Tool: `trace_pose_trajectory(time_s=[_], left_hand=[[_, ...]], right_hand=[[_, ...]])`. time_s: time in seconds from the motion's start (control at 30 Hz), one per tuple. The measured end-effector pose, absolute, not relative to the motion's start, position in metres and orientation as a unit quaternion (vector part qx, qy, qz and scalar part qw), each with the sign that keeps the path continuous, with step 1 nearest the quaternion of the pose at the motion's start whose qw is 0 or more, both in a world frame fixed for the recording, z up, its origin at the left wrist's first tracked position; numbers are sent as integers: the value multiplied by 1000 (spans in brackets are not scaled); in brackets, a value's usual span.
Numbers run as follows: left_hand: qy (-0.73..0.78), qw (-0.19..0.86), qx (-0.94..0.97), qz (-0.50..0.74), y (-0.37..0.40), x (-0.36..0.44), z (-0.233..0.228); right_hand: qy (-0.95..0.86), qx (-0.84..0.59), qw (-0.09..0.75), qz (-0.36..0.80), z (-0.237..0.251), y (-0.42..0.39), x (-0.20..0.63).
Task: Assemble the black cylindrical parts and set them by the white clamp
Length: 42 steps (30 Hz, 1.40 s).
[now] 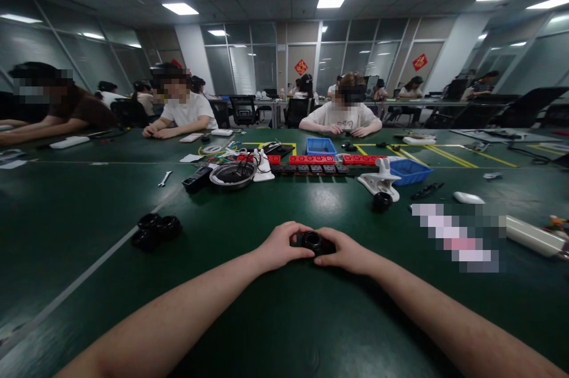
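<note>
A glossy black round part with an opening in its top (312,240) is between my two hands, low over the green table (249,319). My left hand (284,244) curls round its left side, thumb in front and fingers behind. From the right, my right hand (344,250) grips it, the thumb near its lower front edge. The palms hide part of it, and I cannot tell whether it is one piece or two. To the left sits a small cluster of similar black round parts (153,231). Another black round part (382,202) lies at the right.
Beyond my hands stand a metal bowl (233,175), white clip stands (380,178), red power strips (311,159) and blue trays (409,172). A wrench (165,179) lies at the left. Several people sit at tables; one person (344,114) faces me across the table.
</note>
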State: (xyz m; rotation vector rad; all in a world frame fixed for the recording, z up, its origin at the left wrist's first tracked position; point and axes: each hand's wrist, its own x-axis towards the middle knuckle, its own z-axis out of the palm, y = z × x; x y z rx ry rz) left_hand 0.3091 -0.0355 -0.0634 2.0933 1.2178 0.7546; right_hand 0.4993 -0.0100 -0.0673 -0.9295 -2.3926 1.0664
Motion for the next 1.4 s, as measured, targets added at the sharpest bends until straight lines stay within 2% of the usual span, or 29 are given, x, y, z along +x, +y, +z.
trace_pose_trajectory(time_s=[0.1, 0.67, 0.77, 1.07, 1.17, 1.4], left_hand=[[449, 308, 790, 281, -34, 308, -64], [442, 312, 793, 280, -35, 310, -64], [471, 297, 780, 287, -38, 314, -64], [539, 251, 731, 335, -46, 321, -68], [516, 257, 750, 324, -43, 319, -67], [468, 296, 773, 309, -38, 313, -63]], right_hand=[[-835, -302, 156, 433, -63, -5, 504], [-816, -354, 168, 425, -65, -5, 501], [-811, -389, 188, 395, -72, -7, 499], [-805, -504, 236, 204, -85, -20, 483], [-814, -488, 240, 206, -81, -23, 482], [-858, -357, 207, 305, -72, -14, 495]])
